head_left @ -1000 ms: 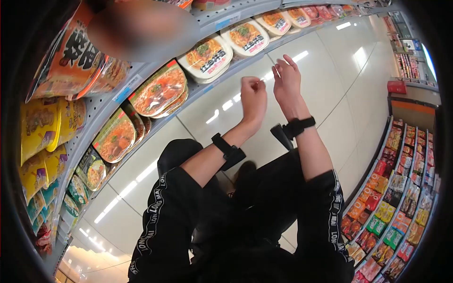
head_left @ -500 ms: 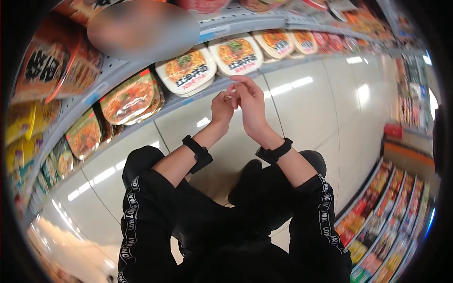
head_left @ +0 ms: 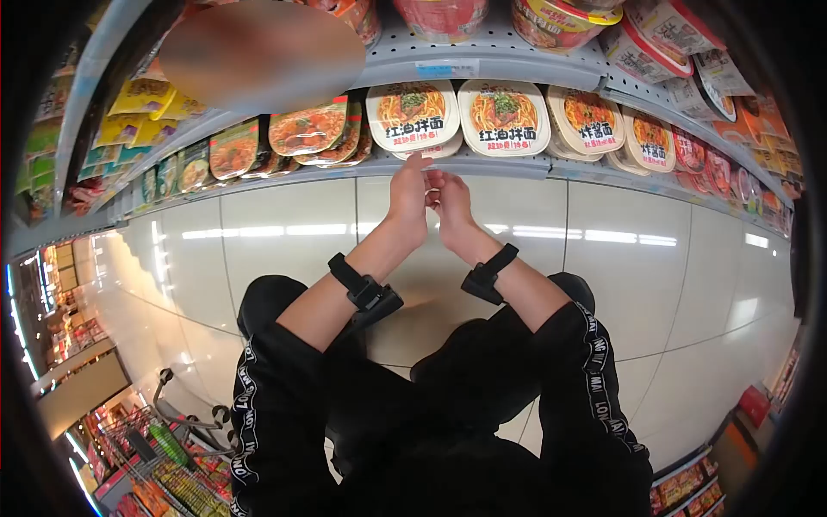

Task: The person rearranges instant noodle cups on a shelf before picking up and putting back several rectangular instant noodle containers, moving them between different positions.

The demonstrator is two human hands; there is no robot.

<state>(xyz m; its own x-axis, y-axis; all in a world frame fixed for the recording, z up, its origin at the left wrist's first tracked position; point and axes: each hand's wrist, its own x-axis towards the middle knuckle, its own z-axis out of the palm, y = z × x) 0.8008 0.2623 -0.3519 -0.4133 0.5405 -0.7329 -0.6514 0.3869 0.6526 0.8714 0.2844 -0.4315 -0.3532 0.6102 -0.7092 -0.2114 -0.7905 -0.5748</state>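
Observation:
My left hand (head_left: 409, 196) is raised in front of the lowest shelf, its fingers stretched toward the white noodle packs, with nothing seen in it. Close beside it, my right hand (head_left: 451, 203) has its fingers bent toward the left one, and the fingertips meet or nearly meet. Just beyond the hands stand a white noodle pack (head_left: 413, 116) and a similar white pack (head_left: 503, 118) to its right. Further left lies a red noodle tray (head_left: 308, 129) in clear wrap. Whether a hand touches a pack cannot be made out.
The shelf edge (head_left: 517, 71) above bears a red cup (head_left: 441, 17) and several tubs. Pale floor tiles (head_left: 637, 284) spread below, with my bent knees over them. At the lower left is a shopping cart (head_left: 168, 465) with goods.
The view has turned, so the shelf now runs across the top and the cart shows at lower left. My left hand's fingers have straightened; the right hand's fingers have bent inward.

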